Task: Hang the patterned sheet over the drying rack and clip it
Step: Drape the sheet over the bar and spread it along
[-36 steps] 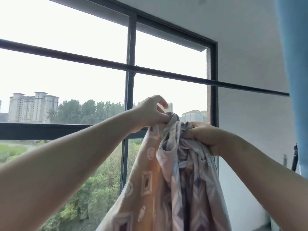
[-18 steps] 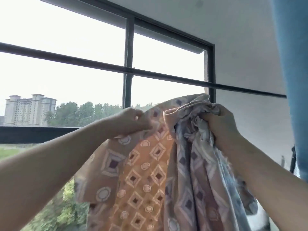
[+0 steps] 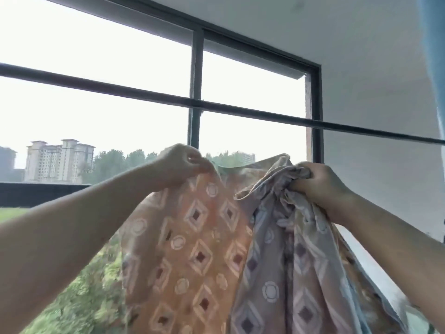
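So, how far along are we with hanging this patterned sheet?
Done: the orange-and-grey diamond-patterned sheet is raised and partly spread between both hands. In hand: the left hand pinches its top edge; the right hand grips a bunched wad. Left: the sheet hangs below the thin dark horizontal rail, not yet over it, and no clips are in view.
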Demonstrator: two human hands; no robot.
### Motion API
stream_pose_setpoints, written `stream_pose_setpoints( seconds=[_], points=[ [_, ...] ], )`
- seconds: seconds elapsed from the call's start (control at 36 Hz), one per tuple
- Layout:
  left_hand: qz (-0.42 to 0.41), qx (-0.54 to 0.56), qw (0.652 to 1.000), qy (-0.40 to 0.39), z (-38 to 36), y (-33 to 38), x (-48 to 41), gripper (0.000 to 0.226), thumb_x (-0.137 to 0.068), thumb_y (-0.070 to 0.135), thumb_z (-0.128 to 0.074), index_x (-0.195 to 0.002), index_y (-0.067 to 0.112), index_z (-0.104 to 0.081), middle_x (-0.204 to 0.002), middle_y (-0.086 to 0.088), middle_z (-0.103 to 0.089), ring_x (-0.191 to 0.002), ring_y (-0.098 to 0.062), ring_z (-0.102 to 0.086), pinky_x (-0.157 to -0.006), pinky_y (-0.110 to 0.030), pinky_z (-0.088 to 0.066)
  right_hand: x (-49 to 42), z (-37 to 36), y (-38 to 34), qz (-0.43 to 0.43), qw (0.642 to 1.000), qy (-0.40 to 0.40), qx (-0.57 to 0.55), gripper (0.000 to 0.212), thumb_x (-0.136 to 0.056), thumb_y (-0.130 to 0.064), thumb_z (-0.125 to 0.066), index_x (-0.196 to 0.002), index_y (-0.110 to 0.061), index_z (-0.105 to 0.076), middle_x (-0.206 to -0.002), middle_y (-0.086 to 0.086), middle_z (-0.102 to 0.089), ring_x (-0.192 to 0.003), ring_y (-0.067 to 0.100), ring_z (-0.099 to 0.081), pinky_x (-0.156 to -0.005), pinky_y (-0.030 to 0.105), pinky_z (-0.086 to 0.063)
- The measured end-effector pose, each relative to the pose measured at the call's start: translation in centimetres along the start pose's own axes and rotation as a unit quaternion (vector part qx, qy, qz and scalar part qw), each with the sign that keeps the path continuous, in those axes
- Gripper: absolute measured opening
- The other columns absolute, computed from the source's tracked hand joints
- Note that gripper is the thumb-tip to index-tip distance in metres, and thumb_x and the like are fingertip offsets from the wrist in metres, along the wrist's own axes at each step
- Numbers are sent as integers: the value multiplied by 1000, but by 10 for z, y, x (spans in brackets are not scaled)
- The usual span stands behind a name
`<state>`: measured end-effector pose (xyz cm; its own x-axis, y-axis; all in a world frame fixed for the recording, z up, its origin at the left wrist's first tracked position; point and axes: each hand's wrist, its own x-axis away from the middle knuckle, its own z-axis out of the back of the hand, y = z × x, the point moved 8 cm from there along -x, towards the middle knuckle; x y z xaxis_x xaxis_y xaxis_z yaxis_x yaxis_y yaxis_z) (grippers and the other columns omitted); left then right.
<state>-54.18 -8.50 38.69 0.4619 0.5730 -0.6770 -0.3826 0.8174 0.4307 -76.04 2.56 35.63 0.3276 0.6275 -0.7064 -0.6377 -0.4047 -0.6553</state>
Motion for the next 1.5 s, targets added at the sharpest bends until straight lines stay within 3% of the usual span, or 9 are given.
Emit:
stream_pose_setpoints(
  seconds=[0.22,0.39,0.47,0.72,0.89,0.94,1.06,1.28,1.5],
  points=[
    [-17,65,998,-6,-15,13,1,11,-88,19,-60,-93,12,-66,-82,8,-60,-70,-7,-56,-51,-11,-44,11,-39,-8,-37,991,-103,-70,13,-82,0,-63,-92,-8,-62,-83,13,-68,-72,25,-66,-72,39,-56],
    [-39,82,994,-67,-45,33,7,10,-86,27,-62,-77,23,-63,-81,8,-62,-72,-11,-60,-65,-23,-51,26,-70,-6,-107,956,-264,-68,74,-78,-6,-72,-131,-41,-36,-119,14,-57,-94,32,-67,-79,43,-57],
    [-58,58,994,-69,-54,42,10,9,-82,27,-67,-76,21,-63,-78,12,-59,-72,-4,-55,-65,-21,-49,37,-79,-3,-114,938,-327,-38,51,-81,-2,-68,-118,-32,-50,-113,13,-64,-96,31,-67,-85,45,-56],
    [101,-74,941,-314,-76,1,41,8,-81,21,-68,-81,25,-62,-81,3,-66,-67,-14,-64,-59,-25,-55,21,-46,19,-82,987,-140,-11,14,-84,-3,-63,-78,-15,-62,-79,12,-66,-71,26,-65,-68,36,-59],
    [-80,185,972,124,23,47,0,8,-86,19,-63,-79,14,-63,-77,-8,-65,-61,-15,-59,-56,-28,-52,-11,23,-40,93,986,140,-20,17,-79,-7,-67,-75,-22,-61,-77,2,-66,-76,21,-64,-76,27,-55],
    [-100,133,984,60,10,56,-4,11,-85,19,-64,-77,12,-63,-70,-6,-63,-55,-9,-58,-50,-20,-50,-7,34,-68,173,964,204,2,10,-84,-11,-62,-83,-21,-60,-79,-12,-61,-74,9,-58,-68,15,-45],
    [-40,77,996,-23,-25,33,-2,20,-86,23,-62,-72,9,-59,-62,-1,-55,-53,-11,-49,-47,-12,-44,-17,2,-68,161,974,42,153,16,-83,-15,-65,-79,-30,-60,-82,-14,-63,-80,12,-59,-69,21,-43],
    [23,366,888,-276,-69,54,35,53,-68,8,-63,-109,34,-44,-70,3,-65,-58,-8,-63,-53,-19,-53,-4,-20,-69,138,985,-76,-70,23,-77,4,-66,-75,-19,-64,-68,-6,-65,-63,7,-61,-66,26,-51],
    [12,332,923,-196,-76,55,18,19,-72,5,-71,-85,13,-60,-70,0,-69,-64,-15,-64,-60,-27,-55,-11,-27,-63,83,989,-103,-62,29,-82,-1,-64,-96,-26,-63,-89,-2,-66,-74,13,-65,-73,32,-56]
  ],
)
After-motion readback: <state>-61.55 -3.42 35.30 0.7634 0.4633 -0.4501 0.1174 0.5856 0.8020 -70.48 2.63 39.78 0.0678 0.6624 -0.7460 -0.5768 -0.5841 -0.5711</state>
